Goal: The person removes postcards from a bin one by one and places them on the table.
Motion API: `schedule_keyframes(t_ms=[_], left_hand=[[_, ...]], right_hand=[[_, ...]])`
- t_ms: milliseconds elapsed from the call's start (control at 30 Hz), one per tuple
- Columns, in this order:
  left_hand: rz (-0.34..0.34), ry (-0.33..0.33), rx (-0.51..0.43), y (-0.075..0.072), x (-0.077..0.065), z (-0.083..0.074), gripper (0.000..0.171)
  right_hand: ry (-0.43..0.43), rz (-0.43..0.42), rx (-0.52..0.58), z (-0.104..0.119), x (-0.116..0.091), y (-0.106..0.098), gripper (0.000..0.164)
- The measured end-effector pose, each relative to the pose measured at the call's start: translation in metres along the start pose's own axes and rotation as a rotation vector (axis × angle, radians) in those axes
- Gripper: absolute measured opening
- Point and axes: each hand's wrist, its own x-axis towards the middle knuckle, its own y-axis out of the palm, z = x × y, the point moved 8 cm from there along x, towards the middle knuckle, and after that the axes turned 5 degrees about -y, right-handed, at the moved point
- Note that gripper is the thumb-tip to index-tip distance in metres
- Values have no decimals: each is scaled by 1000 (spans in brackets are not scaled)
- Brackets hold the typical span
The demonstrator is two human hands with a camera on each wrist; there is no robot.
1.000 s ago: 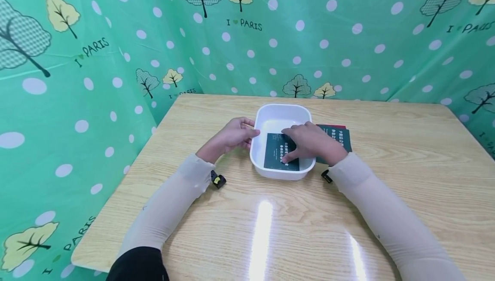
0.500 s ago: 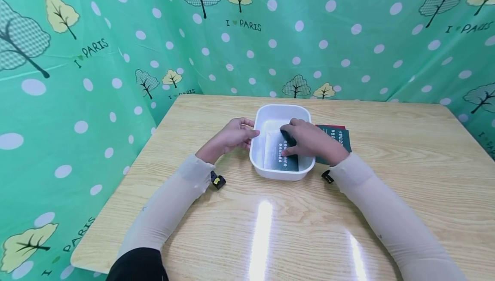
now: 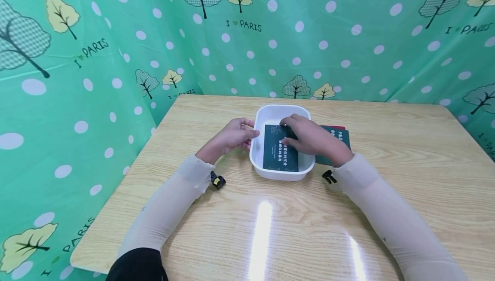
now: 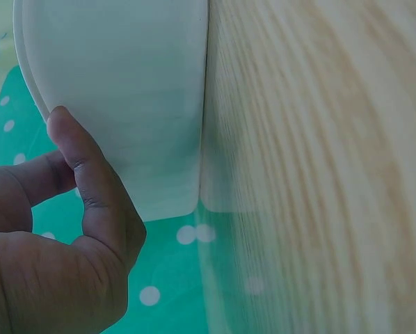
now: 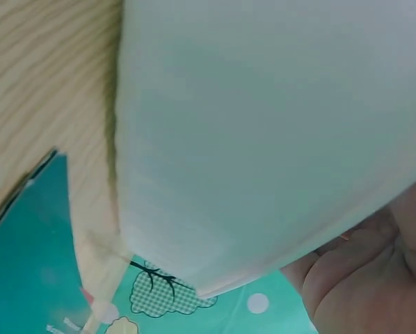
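"Where does the dark green card (image 3: 279, 154) lie from the hands?"

"Between them, inside the white tub (image 3: 280, 176). The right hand (image 3: 308, 135) comes over the tub's right rim, its fingers above the card's right side, toward the far end."

"Are they pinching it?"

"That cannot be told. The fingers bend down toward the card, and the tub's wall hides their tips from the right wrist camera."

"And the left hand (image 3: 234, 135)?"

"Clamped on the tub's left rim, apart from the card."

"Which way does the card's long axis run?"

"Away from the person, along the tub's length. The right hand is nearer and reaches across that axis, so the card's right edge is probably what any next move turns on."

"What lies beyond that hand?"

"A stack of dark green cards (image 3: 341, 136) on the tabletop (image 3: 406, 165), just right of the tub and partly hidden by the right wrist, with a red edge showing at its far side."
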Motion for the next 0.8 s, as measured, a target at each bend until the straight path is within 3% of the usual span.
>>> schedule_keyframes(t_ms=[233, 433, 633, 800], left_hand=[[-2, -3, 8, -1, 0, 0, 35], [0, -3, 10, -1, -1, 0, 35], [3, 3, 1, 0, 0, -1, 37], [3, 1, 5, 1, 0, -1, 36]], right_hand=[[-27, -59, 129, 10, -2, -9, 30], [-56, -58, 234, 19, -5, -15, 27], [-41, -100, 250, 27, -12, -30, 26], [-88, -186, 235, 28, -19, -49, 25]])
